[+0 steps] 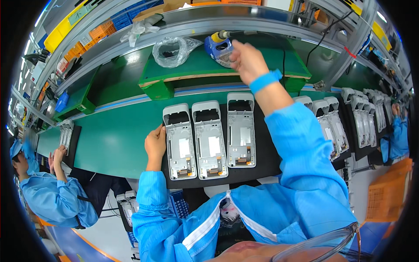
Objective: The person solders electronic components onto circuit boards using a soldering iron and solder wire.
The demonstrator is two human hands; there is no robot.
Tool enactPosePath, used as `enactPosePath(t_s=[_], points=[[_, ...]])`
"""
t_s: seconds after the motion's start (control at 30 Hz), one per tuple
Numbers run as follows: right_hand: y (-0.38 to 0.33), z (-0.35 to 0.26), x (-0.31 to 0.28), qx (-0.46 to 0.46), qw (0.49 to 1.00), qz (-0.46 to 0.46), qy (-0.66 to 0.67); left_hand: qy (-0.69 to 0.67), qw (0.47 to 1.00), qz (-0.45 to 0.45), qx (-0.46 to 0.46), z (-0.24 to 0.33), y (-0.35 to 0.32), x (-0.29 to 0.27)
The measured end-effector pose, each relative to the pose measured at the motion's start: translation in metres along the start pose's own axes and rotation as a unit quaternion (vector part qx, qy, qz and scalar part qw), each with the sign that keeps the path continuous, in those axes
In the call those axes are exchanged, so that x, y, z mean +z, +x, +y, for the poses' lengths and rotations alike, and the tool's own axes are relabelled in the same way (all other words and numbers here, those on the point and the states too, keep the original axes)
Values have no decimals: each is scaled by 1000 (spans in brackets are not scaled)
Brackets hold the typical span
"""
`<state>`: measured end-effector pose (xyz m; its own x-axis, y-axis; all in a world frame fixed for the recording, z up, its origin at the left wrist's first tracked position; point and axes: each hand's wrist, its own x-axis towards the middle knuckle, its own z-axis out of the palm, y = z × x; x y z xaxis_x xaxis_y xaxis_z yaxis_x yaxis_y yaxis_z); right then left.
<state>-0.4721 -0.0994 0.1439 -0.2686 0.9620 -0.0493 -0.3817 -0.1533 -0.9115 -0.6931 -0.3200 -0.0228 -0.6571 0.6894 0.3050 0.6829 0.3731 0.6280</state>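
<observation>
Three grey plastic device housings lie in front of me on a black mat [270, 163], open side up, with circuit parts and silvery plates inside. My left hand [156, 144] is closed at the side of the leftmost housing [180, 146], its fingertips partly hidden by the edge. Beside that one are the middle housing [210, 146] and the right-hand housing [241, 135], which sits a little farther away. Stretched forward, my right hand [248, 61] is beside a blue tool stand [218, 51] with a yellow collar; motion blurs its fingers.
A raised green shelf [192, 72] crosses the far side, carrying a clear plastic bag [172, 51] and a dark cable [284, 56]. More housings [334, 126] stand to the right. Co-workers sit at the left [56, 187] and far right [395, 135]; an orange crate [388, 192] is at right.
</observation>
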Motion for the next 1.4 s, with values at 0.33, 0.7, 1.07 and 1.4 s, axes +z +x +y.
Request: enactPosePath(t_s=[0.33, 0.7, 1.07, 1.4], points=[[84, 28, 37, -147, 961, 24, -233, -4, 1000, 8, -5, -21, 4, -6], [-53, -42, -21, -101, 979, -48, -168, 8, 1000, 22, 14, -20, -14, -9], [-176, 26, -103, -68, 979, 8, -191, 20, 1000, -20, 8, -27, 5, 20], [-109, 102, -65, -57, 954, 140, -259, -69, 997, -43, 13, -55, 37, 54]])
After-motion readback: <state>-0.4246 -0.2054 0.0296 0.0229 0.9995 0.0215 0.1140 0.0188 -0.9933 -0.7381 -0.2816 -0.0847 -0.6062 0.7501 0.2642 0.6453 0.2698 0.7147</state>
